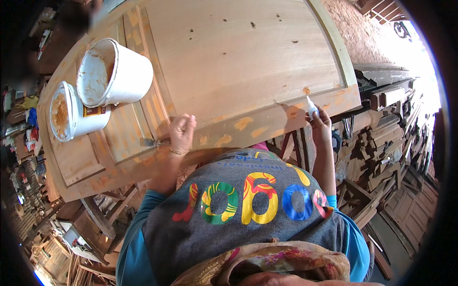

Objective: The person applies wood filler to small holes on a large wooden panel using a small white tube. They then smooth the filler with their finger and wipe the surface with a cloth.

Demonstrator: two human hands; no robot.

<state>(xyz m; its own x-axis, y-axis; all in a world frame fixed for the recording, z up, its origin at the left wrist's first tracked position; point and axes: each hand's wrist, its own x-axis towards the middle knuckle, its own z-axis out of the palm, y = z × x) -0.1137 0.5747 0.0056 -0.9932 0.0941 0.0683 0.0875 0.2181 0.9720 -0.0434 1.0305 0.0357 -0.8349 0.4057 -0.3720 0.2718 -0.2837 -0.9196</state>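
A large pale panelled wooden door (238, 62) lies flat on supports, serving as the surface, its near rail dabbed with orange-brown filler patches.

The left hand (182, 133) is curled tightly around the handle of a small metal putty knife (151, 142), whose blade lies flat on the near rail, the angle suited to spreading filler.

The right hand (320, 125), at the near right corner, pinches a small white tube (311, 107) with its tip toward a fresh patch.

Two white plastic buckets (102, 90), smeared with filler, sit toward the left edge within reach, one tipped on its side against the other.
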